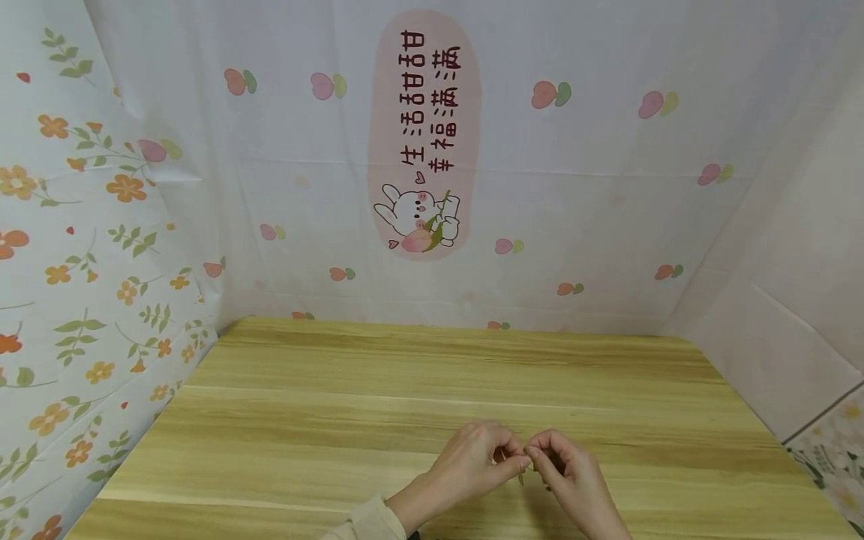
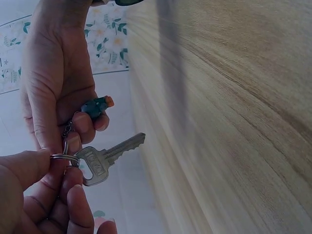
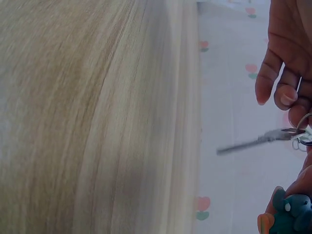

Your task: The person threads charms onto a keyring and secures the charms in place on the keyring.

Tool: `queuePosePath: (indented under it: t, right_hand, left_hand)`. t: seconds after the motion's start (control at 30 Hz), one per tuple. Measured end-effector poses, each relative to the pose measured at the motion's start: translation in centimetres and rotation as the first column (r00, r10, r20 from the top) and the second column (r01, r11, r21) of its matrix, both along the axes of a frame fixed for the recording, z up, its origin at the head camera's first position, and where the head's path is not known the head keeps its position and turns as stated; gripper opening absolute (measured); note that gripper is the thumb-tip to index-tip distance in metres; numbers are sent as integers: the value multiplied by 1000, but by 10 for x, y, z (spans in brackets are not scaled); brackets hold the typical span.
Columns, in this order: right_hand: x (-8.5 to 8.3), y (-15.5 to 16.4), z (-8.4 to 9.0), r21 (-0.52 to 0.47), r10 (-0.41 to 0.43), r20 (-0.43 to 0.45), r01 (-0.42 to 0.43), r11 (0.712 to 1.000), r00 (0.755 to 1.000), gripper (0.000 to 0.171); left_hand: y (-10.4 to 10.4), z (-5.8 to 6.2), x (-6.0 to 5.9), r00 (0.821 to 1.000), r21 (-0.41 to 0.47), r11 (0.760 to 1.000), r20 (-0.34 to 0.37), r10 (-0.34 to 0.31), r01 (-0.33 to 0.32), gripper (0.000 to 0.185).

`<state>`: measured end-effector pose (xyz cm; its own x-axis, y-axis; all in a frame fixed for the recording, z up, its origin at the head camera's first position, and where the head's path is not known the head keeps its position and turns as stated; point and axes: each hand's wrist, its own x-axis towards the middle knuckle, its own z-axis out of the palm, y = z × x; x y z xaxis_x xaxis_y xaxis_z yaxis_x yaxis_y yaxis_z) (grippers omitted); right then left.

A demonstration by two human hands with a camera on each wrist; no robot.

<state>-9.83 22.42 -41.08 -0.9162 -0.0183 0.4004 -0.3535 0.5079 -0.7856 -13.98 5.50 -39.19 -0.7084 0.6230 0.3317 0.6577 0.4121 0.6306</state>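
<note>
Both hands meet low over the front of the wooden table (image 1: 378, 390). My left hand (image 1: 472, 459) pinches a small metal key ring (image 2: 63, 157) between thumb and fingers (image 2: 73, 204). A silver key (image 2: 105, 158) hangs from the ring and points toward the table; it also shows in the right wrist view as the key (image 3: 258, 141). My right hand (image 1: 574, 472) has its fingers (image 2: 92, 124) curled round a teal charm (image 2: 97, 106) with an orange tip. The charm joins the ring by a short chain (image 2: 66, 130). In the head view the key is almost hidden between the hands.
Patterned plastic sheets wall the table in: a floral one on the left (image 1: 81, 285), one with a pink rabbit label at the back (image 1: 424, 135), and a plain one on the right (image 1: 796, 285). A beige sleeve (image 1: 367, 525) covers the left forearm.
</note>
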Motion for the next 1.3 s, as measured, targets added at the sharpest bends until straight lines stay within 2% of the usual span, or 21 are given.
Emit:
queuePosePath:
  t: [0.17,0.4,0.77,1.03,1.3]
  right_hand:
    - [0,0,0,7,15,-3,-15,1000,1000,11]
    - [0,-1,1,-21,-9,49,10,1000,999,10]
    - [1,-1,0,11,18,-15,-18,1000,1000,13]
    - [1,-1,1,-18,-12,69,13,1000,998,10]
    - [1,0,0,-5,17,34,-17,1000,999,11]
  left_hand:
    - [0,1,0,1000,-11,1000,27,11,-11,17]
    - [-1,1,1,1000,1,1000,-4,-2,2,14]
    - [-1,1,2,999,-28,999,21,24,-23,16]
    - [-1,-1,2,1000,2,1000,-16,6,-5,14]
    - [-1,-2,2,1000,-13,1000,-10,3,-3,15]
